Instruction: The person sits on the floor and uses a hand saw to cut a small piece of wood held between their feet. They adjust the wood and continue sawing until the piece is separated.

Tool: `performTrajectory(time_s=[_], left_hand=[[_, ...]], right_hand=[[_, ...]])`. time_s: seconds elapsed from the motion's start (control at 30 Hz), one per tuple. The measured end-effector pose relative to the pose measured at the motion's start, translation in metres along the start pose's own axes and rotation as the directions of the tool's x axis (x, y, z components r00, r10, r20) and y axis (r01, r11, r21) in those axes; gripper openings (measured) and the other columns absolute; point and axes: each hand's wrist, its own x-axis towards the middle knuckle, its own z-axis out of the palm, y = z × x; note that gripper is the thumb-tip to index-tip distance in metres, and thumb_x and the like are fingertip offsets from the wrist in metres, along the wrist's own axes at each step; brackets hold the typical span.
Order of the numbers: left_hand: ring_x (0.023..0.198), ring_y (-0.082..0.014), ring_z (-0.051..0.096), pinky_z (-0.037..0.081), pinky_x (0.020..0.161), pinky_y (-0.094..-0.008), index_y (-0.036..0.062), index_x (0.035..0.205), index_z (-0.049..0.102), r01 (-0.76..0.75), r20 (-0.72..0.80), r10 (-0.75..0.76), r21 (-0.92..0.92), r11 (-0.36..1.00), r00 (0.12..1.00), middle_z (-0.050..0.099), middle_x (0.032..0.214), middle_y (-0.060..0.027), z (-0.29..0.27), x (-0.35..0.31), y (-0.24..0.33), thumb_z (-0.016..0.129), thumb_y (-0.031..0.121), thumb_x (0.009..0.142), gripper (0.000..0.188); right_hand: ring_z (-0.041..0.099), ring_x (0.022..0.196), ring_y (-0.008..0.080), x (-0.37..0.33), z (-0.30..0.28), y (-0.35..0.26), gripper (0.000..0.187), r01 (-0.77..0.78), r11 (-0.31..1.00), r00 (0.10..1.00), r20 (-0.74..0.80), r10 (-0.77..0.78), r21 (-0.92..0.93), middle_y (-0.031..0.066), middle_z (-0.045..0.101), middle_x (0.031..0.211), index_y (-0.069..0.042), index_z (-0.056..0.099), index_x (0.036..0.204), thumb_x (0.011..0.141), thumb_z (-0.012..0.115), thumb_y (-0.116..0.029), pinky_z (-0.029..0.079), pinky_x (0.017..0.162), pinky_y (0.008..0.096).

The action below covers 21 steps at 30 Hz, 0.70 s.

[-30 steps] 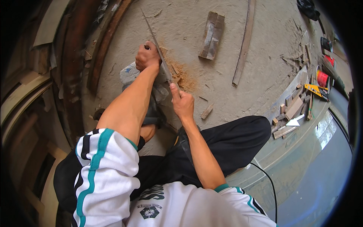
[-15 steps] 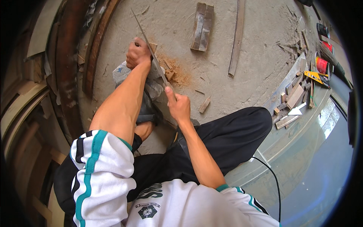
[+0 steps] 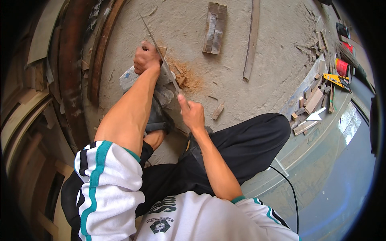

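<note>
My right hand (image 3: 192,114) is wrapped round the near end of a handsaw (image 3: 167,69), thumb stretched along it. The long narrow blade slants away to the far left, passing close along the right side of my left hand (image 3: 146,58). That hand is closed in a fist, and the end of a small wood piece (image 3: 162,50) shows beside it, across the blade. Most of this wood is hidden by the fist and the saw. Under my left wrist lies a pale, rough block (image 3: 128,78). Sawdust (image 3: 192,80) is heaped just right of the blade.
Two dark wood blocks (image 3: 214,28) lie side by side farther off, near a long wood strip (image 3: 251,40). Small offcuts (image 3: 313,100) are piled at the right by a yellow-handled tool (image 3: 335,80) and a red can (image 3: 341,67). Long boards (image 3: 102,52) line the left side.
The saw and my right hand have slid slightly back toward me. My left hand stays almost in the same place.
</note>
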Motion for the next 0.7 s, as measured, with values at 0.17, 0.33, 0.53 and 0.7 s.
performTrajectory(time_s=[0.17,0.33,0.53,0.7], left_hand=[[0.095,-0.044,0.066,0.048,0.083,-0.0517,0.0109,0.098,0.074,-0.008,-0.021,0.008,0.004,1.0,1.0,0.071,0.096,-0.0221,0.001,-0.001,-0.001,0.042,0.054,0.089,0.054],[0.095,-0.044,0.066,0.048,0.082,-0.052,0.0106,0.098,0.074,-0.006,-0.018,0.006,-0.018,1.0,1.0,0.071,0.096,-0.0223,0.005,0.003,-0.003,0.043,0.054,0.089,0.054],[0.103,-0.0435,0.065,0.048,0.09,-0.0498,0.01,0.105,0.073,0.026,0.038,-0.025,-0.004,1.0,0.999,0.07,0.105,-0.0205,-0.004,-0.001,0.003,0.04,0.057,0.088,0.06],[0.104,-0.0434,0.064,0.047,0.09,-0.0503,0.0088,0.106,0.073,0.032,0.066,-0.031,-0.003,0.999,0.997,0.07,0.107,-0.0219,-0.007,-0.004,0.005,0.04,0.056,0.089,0.06]], right_hand=[[0.053,0.048,0.0173,0.009,0.002,-0.006,0.077,-0.005,0.998,1.0,0.017,0.005,0.055,0.0083,0.051,0.047,0.002,0.059,0.056,0.09,0.055,-0.067,0.044,0.052,0.0353],[0.051,0.047,0.0156,0.011,0.002,-0.001,0.075,0.019,1.0,1.0,-0.021,-0.019,-0.001,0.0066,0.05,0.046,0.001,0.059,0.054,0.091,0.055,-0.064,0.043,0.051,0.0344],[0.052,0.046,0.0231,-0.007,0.011,0.012,0.078,0.006,0.992,1.0,-0.023,-0.003,0.124,0.0126,0.05,0.047,0.004,0.057,0.055,0.089,0.056,-0.066,0.043,0.051,0.0414],[0.053,0.049,0.0159,0.016,0.007,-0.023,0.076,-0.018,0.996,1.0,0.008,0.018,0.085,0.0081,0.051,0.047,0.001,0.06,0.056,0.092,0.054,-0.065,0.043,0.052,0.0342]])
